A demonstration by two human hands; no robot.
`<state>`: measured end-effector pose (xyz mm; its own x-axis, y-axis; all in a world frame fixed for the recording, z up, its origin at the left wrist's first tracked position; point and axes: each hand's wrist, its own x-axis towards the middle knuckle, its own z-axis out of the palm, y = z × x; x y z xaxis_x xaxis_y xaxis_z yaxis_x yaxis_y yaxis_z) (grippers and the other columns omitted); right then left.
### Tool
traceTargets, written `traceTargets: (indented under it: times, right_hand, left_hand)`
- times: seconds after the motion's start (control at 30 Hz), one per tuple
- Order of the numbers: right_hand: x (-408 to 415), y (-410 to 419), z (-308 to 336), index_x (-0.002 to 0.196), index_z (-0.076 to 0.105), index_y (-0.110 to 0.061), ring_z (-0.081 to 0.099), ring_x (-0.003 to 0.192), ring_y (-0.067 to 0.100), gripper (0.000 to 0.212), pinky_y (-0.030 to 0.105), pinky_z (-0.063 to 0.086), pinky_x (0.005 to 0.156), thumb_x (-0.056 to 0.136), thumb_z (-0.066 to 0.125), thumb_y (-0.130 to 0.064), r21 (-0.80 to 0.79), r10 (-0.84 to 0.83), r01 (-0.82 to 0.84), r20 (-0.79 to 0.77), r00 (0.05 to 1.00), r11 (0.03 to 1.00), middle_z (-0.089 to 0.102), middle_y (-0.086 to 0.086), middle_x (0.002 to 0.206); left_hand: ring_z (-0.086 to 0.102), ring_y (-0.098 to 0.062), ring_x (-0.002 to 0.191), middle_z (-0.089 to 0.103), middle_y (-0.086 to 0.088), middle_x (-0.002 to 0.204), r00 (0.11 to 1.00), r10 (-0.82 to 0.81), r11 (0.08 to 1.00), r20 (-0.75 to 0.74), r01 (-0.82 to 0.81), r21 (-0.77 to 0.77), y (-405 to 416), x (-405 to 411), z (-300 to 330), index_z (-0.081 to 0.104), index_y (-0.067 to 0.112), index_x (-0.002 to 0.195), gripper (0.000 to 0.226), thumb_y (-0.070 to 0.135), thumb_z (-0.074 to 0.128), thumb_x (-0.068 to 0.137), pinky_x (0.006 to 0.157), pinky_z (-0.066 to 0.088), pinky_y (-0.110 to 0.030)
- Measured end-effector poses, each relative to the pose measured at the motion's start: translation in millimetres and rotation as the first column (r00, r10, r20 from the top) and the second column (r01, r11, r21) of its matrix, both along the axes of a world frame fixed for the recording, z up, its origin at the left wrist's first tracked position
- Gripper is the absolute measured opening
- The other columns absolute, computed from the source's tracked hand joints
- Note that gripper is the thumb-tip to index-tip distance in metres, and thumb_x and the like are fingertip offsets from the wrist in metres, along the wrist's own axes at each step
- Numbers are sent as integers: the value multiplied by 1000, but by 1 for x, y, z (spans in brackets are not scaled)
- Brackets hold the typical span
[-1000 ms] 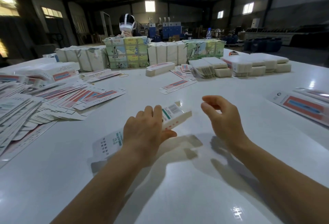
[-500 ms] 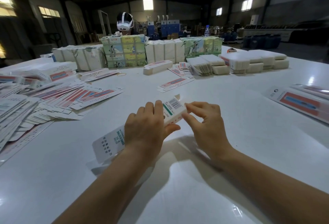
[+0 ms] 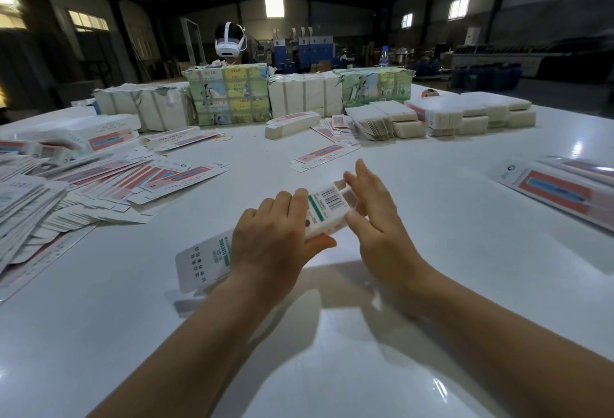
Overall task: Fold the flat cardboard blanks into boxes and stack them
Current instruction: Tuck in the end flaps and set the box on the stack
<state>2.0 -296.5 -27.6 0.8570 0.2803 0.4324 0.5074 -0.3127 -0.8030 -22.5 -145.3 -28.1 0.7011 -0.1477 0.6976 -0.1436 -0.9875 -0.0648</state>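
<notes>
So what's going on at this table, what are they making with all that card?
A person is folding a flat card blank into a small box. The left hand grips the half-formed box around its middle, while the right hand works with straight fingers at its far end, where a flap is open. A heap of flat blanks lies to the left on the white table, with bundled stacks further back.

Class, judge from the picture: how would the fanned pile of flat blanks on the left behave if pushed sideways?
The flat blanks would probably slide and spread further: they already lie fanned, and the table looks glossy. Single sheets look thin, so likely light and bendy.
</notes>
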Motion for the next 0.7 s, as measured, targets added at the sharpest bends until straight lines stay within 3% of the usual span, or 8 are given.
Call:
traceTargets:
  times: [0.07, 0.13, 0.27, 0.4, 0.5, 0.57, 0.63, 0.7]
  right_hand:
    - [-1, 1, -1, 135, 6, -49, 22, 141, 9, 62, 51, 16, 117, 100, 36, -8, 37, 1, -1, 1, 1000, 999, 31, -33, 125]
    - [-2, 3, -3, 136, 11, -44, 30, 128, 1, 58, 50, 21, 116, 100, 38, -7, 22, -54, 53, 77, 996, 998, 39, -27, 118]
    - [-6, 8, -10, 149, 20, -23, 20, 113, -12, 52, 47, 21, 116, 101, 37, -14, -58, -89, 94, 87, 992, 994, 40, -16, 127]
    - [-10, 11, -10, 151, 14, -20, 12, 123, -10, 54, 43, 9, 119, 102, 36, -15, -148, -75, 84, 63, 995, 985, 29, -8, 150]
    - [-9, 11, -9, 151, 11, -27, 17, 126, -9, 57, 44, 6, 119, 102, 37, -18, -169, -59, 67, 54, 997, 983, 32, -12, 146]
    - [-6, 10, -5, 150, 14, -30, 31, 124, -5, 56, 39, 23, 116, 101, 39, -20, -27, -61, 63, 43, 997, 998, 38, -14, 137]
    - [2, 5, 0, 149, 21, -27, 44, 115, -11, 53, 14, 42, 94, 101, 43, -21, 212, -111, 115, -30, 993, 970, 39, -15, 131]
    - [12, 0, 3, 135, 44, -25, 52, 105, -8, 38, 14, 41, 83, 98, 49, -21, 403, -79, 193, -282, 956, 895, 44, -14, 124]
  left_hand:
    - [61, -30, 65, 65, -14, 84, 1000, -6, 1000, -2, 6, -4, 0, -1, -1, 63, -1, 110, 69, 55, 69, 70, 51, 52, -37]
    - [60, -31, 65, 64, -15, 84, 1000, 1, 1000, 3, -1, -11, 0, -2, -1, 63, -2, 110, 68, 55, 63, 73, 52, 51, -36]
    - [60, -31, 62, 64, -15, 80, 999, 12, 999, 44, -13, 44, -3, 0, -3, 63, -3, 108, 64, 52, 65, 76, 50, 48, -35]
    - [58, -27, 57, 62, -11, 73, 994, 50, 994, 94, -59, 88, -7, -1, -3, 66, -2, 101, 68, 58, 35, 87, 46, 44, -31]
    - [58, -28, 58, 63, -12, 75, 995, 47, 995, 93, -54, 79, -5, 0, -4, 66, -2, 101, 67, 58, 37, 87, 47, 45, -32]
    - [59, -30, 63, 63, -13, 80, 998, 34, 997, 61, -38, 69, -3, 1, -5, 64, -2, 106, 60, 53, 58, 81, 51, 47, -35]
    - [60, -32, 67, 64, -14, 84, 998, 40, 997, 39, -43, 60, -4, 1, -5, 63, -2, 108, 62, 45, 76, 70, 56, 48, -38]
    - [61, -33, 70, 64, -14, 86, 998, 37, 998, 46, -40, 57, -5, 2, -5, 63, -2, 110, 62, 42, 78, 69, 59, 48, -38]
